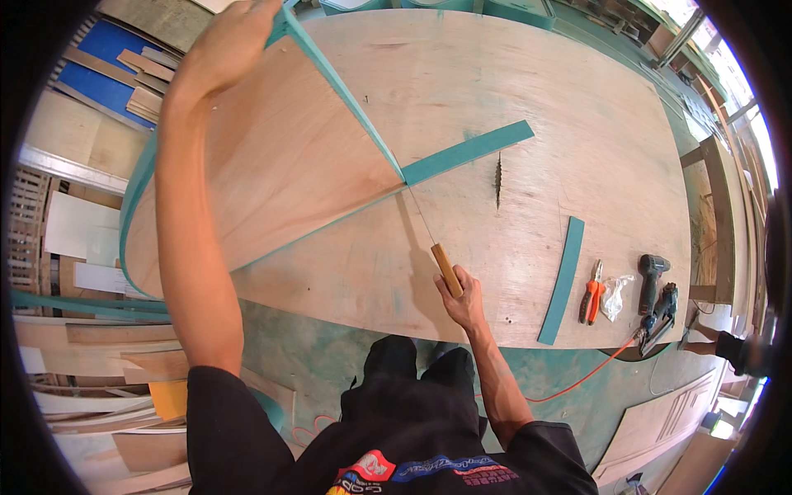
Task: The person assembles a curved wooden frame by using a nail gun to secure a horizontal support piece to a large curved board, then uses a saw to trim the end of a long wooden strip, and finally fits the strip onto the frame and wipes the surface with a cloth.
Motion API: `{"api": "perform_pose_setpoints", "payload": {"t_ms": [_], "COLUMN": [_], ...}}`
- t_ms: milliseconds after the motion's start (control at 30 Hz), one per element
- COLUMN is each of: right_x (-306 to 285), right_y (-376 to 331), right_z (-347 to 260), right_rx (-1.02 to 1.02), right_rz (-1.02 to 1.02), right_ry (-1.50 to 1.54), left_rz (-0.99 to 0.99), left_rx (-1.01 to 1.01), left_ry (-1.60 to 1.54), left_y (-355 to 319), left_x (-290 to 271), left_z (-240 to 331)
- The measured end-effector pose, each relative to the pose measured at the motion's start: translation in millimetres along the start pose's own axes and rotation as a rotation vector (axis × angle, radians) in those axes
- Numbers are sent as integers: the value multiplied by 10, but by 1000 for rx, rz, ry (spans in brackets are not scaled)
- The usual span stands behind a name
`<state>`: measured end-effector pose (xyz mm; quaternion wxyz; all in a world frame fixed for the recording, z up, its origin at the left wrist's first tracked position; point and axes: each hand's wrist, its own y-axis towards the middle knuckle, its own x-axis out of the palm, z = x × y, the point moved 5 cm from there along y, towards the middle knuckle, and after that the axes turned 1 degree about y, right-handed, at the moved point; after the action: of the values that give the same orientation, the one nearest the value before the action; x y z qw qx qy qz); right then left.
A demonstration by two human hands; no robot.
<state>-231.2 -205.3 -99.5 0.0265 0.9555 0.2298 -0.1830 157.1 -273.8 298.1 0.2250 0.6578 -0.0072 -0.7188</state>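
My left hand is closed at the top of the view, at the far end of a teal edge strip. That strip runs along a wooden panel with a curved left edge, lying on the big plywood table. My right hand is wrapped round the wooden handle of a handsaw. Its thin blade shows almost edge-on and reaches the panel's corner. A flat teal strip extends to the right from that same corner.
Another teal strip lies near the table's right front, beside orange-handled pliers, a clear plastic bag, a drill and an air tool with an orange hose. Wood offcuts are stacked at left. A person's leg shows at right.
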Motion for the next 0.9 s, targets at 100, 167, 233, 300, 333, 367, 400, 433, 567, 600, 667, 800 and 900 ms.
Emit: {"api": "perform_pose_setpoints", "payload": {"t_ms": [100,167,233,300,333,367,400,433,567,600,667,800,900], "right_x": [-43,-27,-151,-253,-213,-157,-1,68,34,-136,-325,100,162], "right_y": [-20,-40,-60,-25,85,186,274,367,200,121,-4,515,445], "right_z": [94,-60,76,138,59,-4,-39,33,57,161,209,134,58], "right_rx": [27,39,70,77,61,45,37,41,-29,19,83,-28,-25], "right_rz": [-7,-27,-27,-24,-36,-46,-71,-68,-37,-23,-43,-66,-54], "right_ry": [31,59,80,60,44,29,64,77,51,45,86,51,66], "left_rz": [69,140,201,204,183,185,190,217,178,187,222,174,179], "left_rx": [78,-59,-16,39,29,34,30,56,-39,-16,2,0,76], "left_ry": [53,-182,-213,-151,-116,-110,-89,-131,-236,-236,-180,-81,120], "left_y": [-296,-447,-382,-321,-319,-331,-376,-361,-264,-253,-341,-425,-446], "left_x": [-149,-278,-182,-89,-149,-173,-264,-197,-255,-75,-84,-236,-339], "left_z": [416,539,600,644,648,650,617,605,126,302,673,752,666]}}
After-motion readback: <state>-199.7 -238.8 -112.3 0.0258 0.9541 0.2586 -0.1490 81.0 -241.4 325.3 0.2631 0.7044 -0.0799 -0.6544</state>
